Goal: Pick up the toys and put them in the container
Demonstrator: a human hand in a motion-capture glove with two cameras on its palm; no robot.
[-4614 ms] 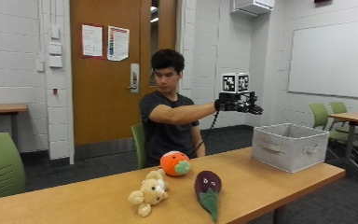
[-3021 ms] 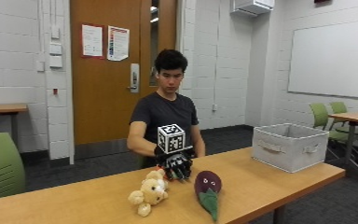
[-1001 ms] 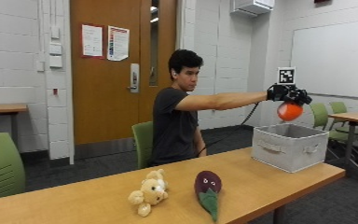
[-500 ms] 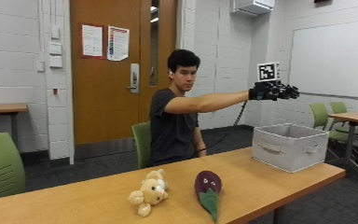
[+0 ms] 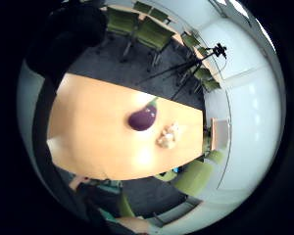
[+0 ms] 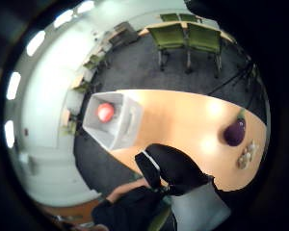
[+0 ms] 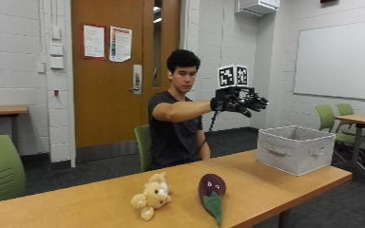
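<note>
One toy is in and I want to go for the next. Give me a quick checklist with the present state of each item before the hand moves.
1. Right hand holds nothing, fingers spread: ok.
2. Orange toy lies inside the container: ok.
3. Eggplant toy on the table, nothing on top of it: ok.
4. Bear toy beside the eggplant, apart from it: ok.
5. Hand positioned over a toy: not ok, it is raised in the air between toys and container.
6. All toys in the container: not ok, two remain out.
</note>
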